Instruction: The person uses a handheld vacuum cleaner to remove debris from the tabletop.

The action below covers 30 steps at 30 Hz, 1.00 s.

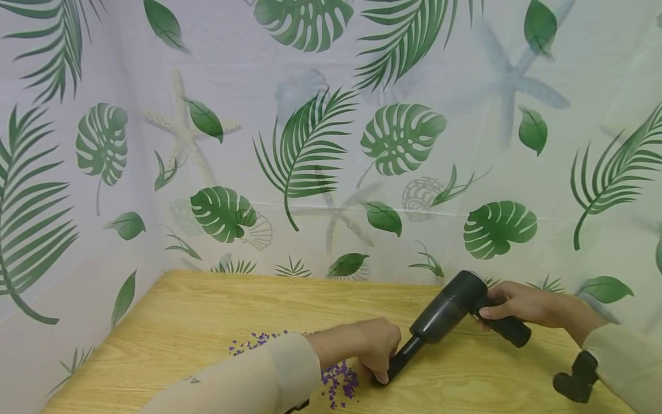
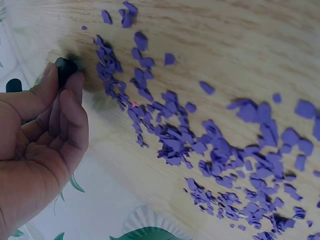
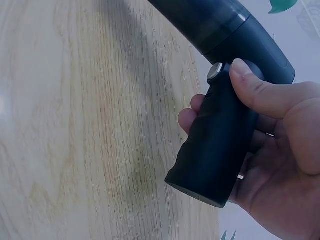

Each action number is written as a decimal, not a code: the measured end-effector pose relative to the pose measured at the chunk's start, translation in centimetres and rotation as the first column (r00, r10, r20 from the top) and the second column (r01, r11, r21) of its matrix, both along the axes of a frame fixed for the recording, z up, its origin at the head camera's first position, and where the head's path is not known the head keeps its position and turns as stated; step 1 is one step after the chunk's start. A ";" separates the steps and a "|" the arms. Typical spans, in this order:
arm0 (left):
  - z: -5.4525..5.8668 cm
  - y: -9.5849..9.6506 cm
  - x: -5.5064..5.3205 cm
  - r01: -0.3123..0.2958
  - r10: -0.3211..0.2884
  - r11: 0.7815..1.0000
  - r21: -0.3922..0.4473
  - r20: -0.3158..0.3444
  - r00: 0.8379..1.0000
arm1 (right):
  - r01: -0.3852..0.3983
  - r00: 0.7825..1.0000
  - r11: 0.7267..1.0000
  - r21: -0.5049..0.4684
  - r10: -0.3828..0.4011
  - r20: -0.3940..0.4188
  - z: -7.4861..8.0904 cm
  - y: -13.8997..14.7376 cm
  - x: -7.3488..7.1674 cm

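A black handheld vacuum cleaner (image 1: pixel 447 307) slants over the table, its narrow nozzle (image 1: pixel 405 359) pointing down and left. My right hand (image 1: pixel 522 305) grips its handle (image 3: pixel 215 140); in the right wrist view the thumb lies near a silver button (image 3: pixel 215 71). With thumb and fingers, my left hand (image 1: pixel 374 345) pinches the nozzle's tip, also seen in the left wrist view as a dark end (image 2: pixel 66 69). Purple scraps (image 2: pixel 172 142) are scattered over the wood beside the left hand. The left forearm hides part of them in the head view.
The wooden table (image 1: pixel 181 322) meets a white sheet (image 1: pixel 331 144) printed with green leaves, which hangs behind it and on the left. A black device (image 1: pixel 576 379) is at the right sleeve.
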<state>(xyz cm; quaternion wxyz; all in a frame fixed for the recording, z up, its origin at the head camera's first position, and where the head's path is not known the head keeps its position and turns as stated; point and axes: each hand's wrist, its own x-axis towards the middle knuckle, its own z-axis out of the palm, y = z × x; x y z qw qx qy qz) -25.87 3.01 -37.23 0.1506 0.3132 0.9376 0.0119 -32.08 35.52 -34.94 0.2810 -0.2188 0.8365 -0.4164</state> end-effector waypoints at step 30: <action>0.2 -4.0 -2.8 0.057 -0.079 0.989 -0.136 -0.167 0.983 | 0.110 0.991 0.994 0.030 -0.107 -0.083 -0.5 -4.1 -0.3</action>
